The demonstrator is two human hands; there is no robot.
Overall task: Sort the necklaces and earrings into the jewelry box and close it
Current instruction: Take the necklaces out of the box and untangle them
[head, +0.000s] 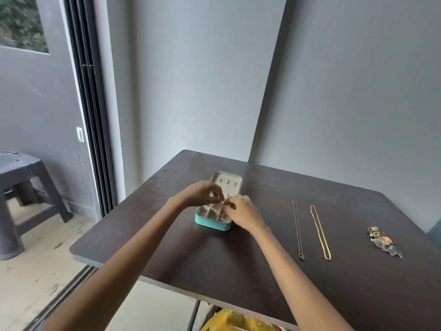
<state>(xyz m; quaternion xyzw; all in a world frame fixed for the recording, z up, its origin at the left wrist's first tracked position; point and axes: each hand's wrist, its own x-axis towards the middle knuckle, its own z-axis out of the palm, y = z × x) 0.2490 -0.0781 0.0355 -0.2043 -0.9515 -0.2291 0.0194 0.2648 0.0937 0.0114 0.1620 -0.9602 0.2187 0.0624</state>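
Grey walls at the back, dark brown surface (pixel 238 259) in front. Left hand (pixel 202 193) and right hand (pixel 243 212) meeting fingertip to fingertip over the open teal jewelry box (pixel 210 222), both curled and pinching some small piece between them, too tiny to name, probably an earring or its backing. Directly beneath the hands, divided cream compartments with a few small pieces already inside; just beyond the knuckles, the raised lid (pixel 226 183) with its three cream tabs. Likely light and fiddly to handle, easy to drop or flick away, so best gripped with fingertips only and lowered straight into a compartment. Well off to the right of the right hand, thin chain necklace (pixel 297 229) laid out straight, with a small pendant at the near end; just beyond it, gold chain necklace (pixel 320 231), flatter and wider. Both probably limp and slippery, prone to tangling or kinking; safest lifted by the clasp end or gathered from the middle, never dragged. Farther right still, cluster of ornate earrings (pixel 384 242), bulkier, perhaps with hooks apt to snag one another. Nothing lying between box and necklaces to block a reach. Far to the left of the left hand, off the surface, dark stool (pixel 21 177) by a sliding door. Below the near edge, something yellow (pixel 238 321), partly hidden.
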